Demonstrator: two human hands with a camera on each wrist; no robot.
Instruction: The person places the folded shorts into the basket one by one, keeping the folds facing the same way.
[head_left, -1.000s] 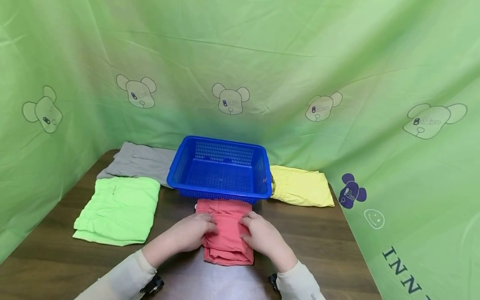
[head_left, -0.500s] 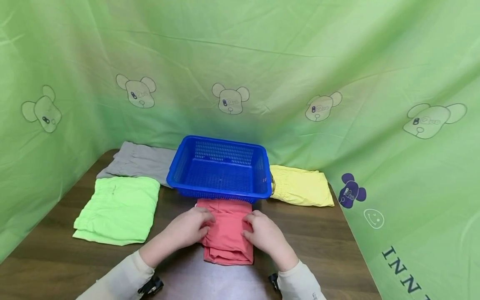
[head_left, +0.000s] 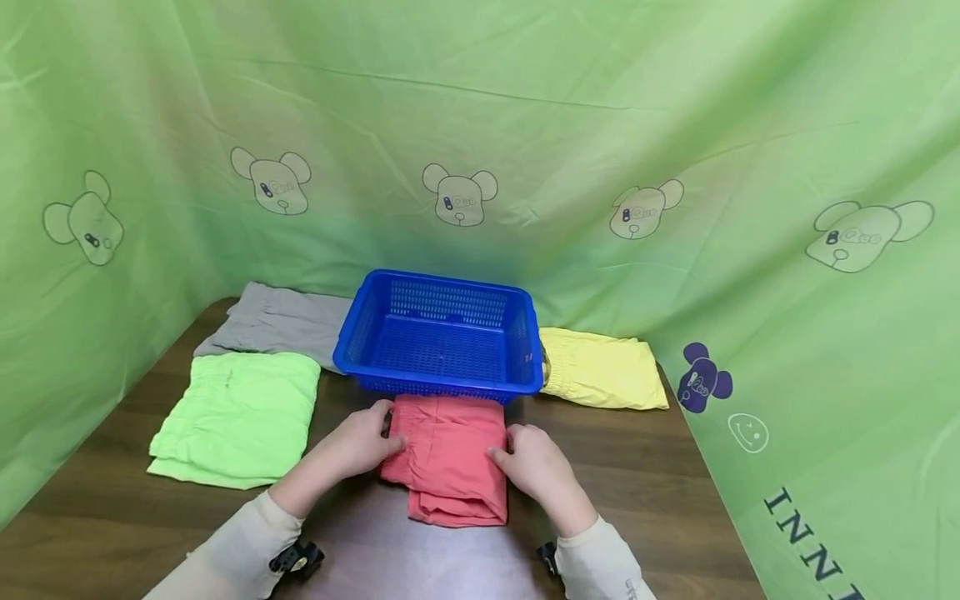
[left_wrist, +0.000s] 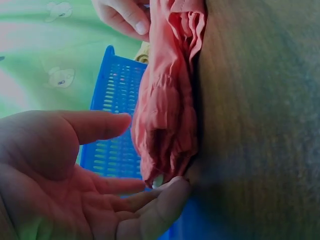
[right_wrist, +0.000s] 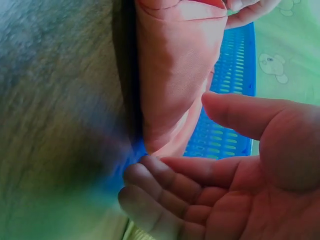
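Note:
Folded coral-red pants (head_left: 450, 462) with a gathered waistband lie on the table, right in front of a blue basket (head_left: 441, 387). My left hand (head_left: 354, 443) is at their left side. In the left wrist view its fingertips touch the waistband end (left_wrist: 162, 135) near a small pale tip, while the thumb stands off the cloth. On the right side, my right hand (head_left: 538, 467) has its fingers beside the folded edge (right_wrist: 175, 85). Its thumb is apart from the fingers, and nothing is pinched between them. The pants' underside is hidden.
Folded lime-green pants (head_left: 240, 421) lie to the left, with a grey folded garment (head_left: 281, 321) behind them. A yellow folded garment (head_left: 603, 371) lies right of the basket. A green printed curtain (head_left: 465, 108) surrounds the wooden table (head_left: 630, 483).
Both hands have moved outward from the top of the red pants to their sides. The waistband end on the left now spreads out farther. The basket and other garments stay put.

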